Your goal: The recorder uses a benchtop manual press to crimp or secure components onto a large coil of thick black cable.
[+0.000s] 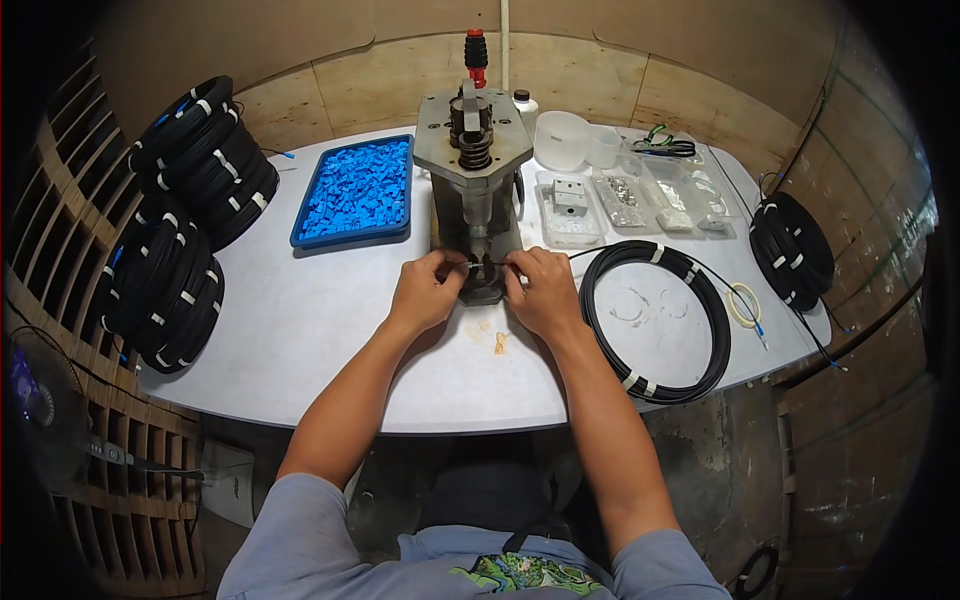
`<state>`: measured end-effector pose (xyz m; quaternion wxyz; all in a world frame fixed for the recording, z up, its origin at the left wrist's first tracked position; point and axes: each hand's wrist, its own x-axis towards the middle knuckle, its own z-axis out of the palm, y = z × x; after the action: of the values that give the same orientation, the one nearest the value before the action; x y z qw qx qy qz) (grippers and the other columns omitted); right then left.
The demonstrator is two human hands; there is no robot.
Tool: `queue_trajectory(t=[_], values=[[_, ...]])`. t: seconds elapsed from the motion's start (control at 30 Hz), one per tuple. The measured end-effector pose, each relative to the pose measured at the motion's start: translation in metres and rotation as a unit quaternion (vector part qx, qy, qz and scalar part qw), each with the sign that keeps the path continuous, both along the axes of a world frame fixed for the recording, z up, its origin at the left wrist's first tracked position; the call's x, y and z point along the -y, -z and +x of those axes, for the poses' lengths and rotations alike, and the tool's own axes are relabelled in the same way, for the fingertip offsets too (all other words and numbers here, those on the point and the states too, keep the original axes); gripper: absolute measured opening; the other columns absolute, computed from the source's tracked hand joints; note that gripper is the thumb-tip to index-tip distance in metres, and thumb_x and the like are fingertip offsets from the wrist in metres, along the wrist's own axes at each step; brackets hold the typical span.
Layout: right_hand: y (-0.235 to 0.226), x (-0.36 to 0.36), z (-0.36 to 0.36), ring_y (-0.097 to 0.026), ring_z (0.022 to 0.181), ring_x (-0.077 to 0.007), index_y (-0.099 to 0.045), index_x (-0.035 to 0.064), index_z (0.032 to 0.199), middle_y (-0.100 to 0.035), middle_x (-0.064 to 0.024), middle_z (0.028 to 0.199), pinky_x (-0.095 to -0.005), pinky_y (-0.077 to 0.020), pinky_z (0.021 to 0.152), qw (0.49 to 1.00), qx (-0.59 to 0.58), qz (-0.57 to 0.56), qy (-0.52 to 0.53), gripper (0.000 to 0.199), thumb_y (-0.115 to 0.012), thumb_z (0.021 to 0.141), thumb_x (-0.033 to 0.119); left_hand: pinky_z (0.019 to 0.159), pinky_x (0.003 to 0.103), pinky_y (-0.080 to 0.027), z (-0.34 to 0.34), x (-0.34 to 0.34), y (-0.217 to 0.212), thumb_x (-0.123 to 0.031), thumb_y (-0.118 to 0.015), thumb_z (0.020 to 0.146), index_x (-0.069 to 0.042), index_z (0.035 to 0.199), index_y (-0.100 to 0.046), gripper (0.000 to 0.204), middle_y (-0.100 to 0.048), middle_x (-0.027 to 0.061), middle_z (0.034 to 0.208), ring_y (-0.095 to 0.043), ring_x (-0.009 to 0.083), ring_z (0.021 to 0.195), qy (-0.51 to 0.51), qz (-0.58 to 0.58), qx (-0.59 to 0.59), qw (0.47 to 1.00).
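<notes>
A metal bench press (475,200) stands in front of me, with a spring and a lever on top. Both my hands are at its lower jaw. My left hand (430,288) is closed in a pinch at the left side of the jaw, and what its fingertips hold is too small to make out. On the other side my right hand (541,288) pinches a black cable (583,251), which runs from the jaw area back to the right. That cable belongs to a coil (716,330) bound with white tape, lying flat beside my right forearm.
A blue tray (300,238) full of small blue parts sits left of the press. Stacked black cable coils (165,290) stand at the left, another coil stack (792,250) at the right. Clear containers (570,228) and a tape roll (743,305) lie on the right.
</notes>
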<state>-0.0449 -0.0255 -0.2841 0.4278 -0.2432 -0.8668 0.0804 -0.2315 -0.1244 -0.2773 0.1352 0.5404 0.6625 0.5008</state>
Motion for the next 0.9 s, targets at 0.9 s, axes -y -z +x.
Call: queue_trajectory(t=[0.9], values=[[-0.011,0.007,0.006,-0.067,0.08,-0.0279,-0.074,0.0074,0.092,-0.071,-0.0081,0.082,-0.0404,-0.0444,0.08,0.997,-0.038,-0.065,-0.03,0.009,-0.07,0.084,0.011,0.068,0.032,-0.054,0.004,0.007,-0.009,-0.015,-0.071,0.088,0.002,0.103,-0.074,0.024,-0.075,0.0119,0.082,-0.07,0.0162,0.075,0.018,0.006,-0.022,1.0]])
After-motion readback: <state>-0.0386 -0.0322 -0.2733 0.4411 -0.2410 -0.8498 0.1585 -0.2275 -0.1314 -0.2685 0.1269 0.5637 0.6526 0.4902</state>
